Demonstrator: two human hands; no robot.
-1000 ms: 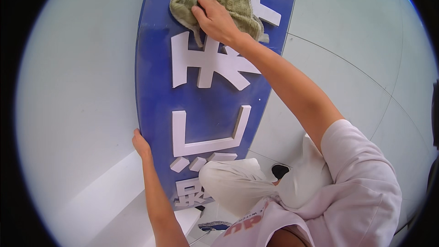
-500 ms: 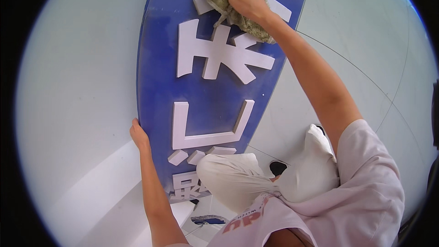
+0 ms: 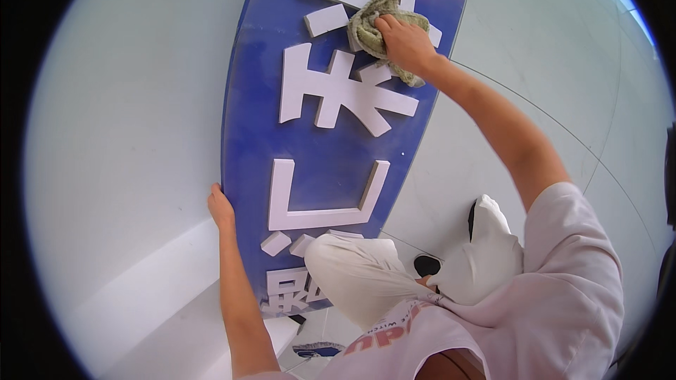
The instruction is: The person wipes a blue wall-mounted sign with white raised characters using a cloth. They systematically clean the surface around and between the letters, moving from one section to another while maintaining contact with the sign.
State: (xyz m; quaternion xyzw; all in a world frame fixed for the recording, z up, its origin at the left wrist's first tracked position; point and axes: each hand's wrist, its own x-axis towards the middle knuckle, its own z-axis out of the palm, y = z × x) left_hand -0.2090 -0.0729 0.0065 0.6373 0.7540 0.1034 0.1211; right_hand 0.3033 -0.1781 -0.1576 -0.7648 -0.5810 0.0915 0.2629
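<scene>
Head view: one long blue sign board (image 3: 257,134) lies flat on a pale floor (image 3: 120,169), running from the upper edge of the picture down toward the person's knees. It carries raised white characters (image 3: 338,95); five groups can be counted, of which the top one is cut by the picture's edge and the bottom one is partly covered by the person's leg. One greenish cloth (image 3: 366,24) sits bunched on the board's upper part, close to its right edge, overlapping a white stroke. The right hand (image 3: 405,42) presses on this cloth, fingers curled over it and clamped on the fabric, the arm stretched out from the lower right. The left hand (image 3: 220,210) is well apart from the right, at the board's left edge near its lower end; the fingers wrap the edge and grip it. Two hands are visible, both belonging to the one person. The person crouches at the board's lower end in light trousers (image 3: 352,274) and a pale pink shirt (image 3: 563,295); one dark shoe (image 3: 427,265) shows on the floor just beside the board's right edge. Thin seam lines cross the floor to the right of the board.
</scene>
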